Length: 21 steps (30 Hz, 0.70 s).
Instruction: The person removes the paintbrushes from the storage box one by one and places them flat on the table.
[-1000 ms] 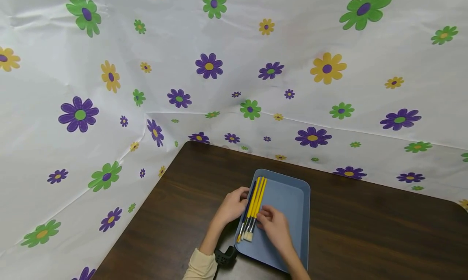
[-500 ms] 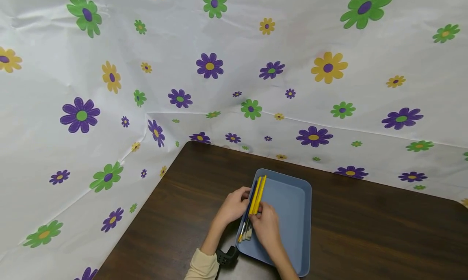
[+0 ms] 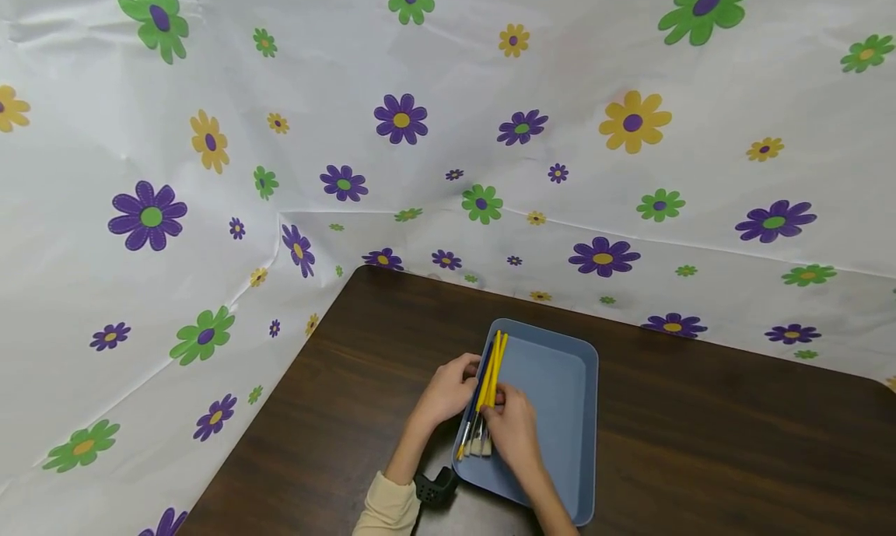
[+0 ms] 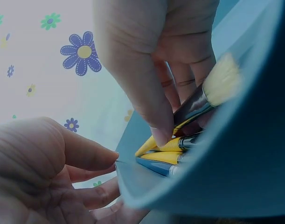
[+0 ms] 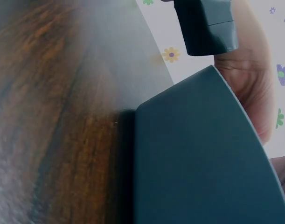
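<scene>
A blue-grey tray lies on the table with several paintbrushes along its left side. They have yellow handles and pale bristles, apart from one dark blue paintbrush nearest the left wall. My left hand holds the tray's left rim, its thumb on top and its fingers outside in the left wrist view. My right hand pinches a yellow paintbrush near its ferrule. That brush's cream bristles are raised above the other brushes in the left wrist view.
The dark wooden table extends to the right of the tray. White flowered sheeting lines the back and left sides. A black wrist strap sits by the tray's near left corner; the tray's outer wall fills much of the right wrist view.
My right hand has moved left onto the brushes and taken hold of a yellow one. The yellow handles now cross slightly and the bristle ends have fanned out. The left hand stays put.
</scene>
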### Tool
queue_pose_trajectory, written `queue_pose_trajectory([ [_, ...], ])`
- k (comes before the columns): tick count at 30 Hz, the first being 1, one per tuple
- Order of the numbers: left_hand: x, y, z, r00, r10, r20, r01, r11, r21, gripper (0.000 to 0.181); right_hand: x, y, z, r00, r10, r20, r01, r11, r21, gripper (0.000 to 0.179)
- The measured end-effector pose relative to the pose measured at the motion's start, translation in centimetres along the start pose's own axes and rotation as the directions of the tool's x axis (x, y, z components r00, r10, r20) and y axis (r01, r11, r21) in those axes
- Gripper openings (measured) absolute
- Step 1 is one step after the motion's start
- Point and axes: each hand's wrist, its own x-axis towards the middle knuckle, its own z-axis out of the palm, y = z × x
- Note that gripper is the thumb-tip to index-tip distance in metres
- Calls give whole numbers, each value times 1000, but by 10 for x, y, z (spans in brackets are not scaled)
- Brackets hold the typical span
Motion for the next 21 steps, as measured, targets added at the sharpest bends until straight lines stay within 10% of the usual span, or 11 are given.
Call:
queue_pose_trajectory([
  [21,2,-1,4,1000,-24,-15,23,999,-23,35,5,4,-18,997,60,37,-64,992,112,34],
])
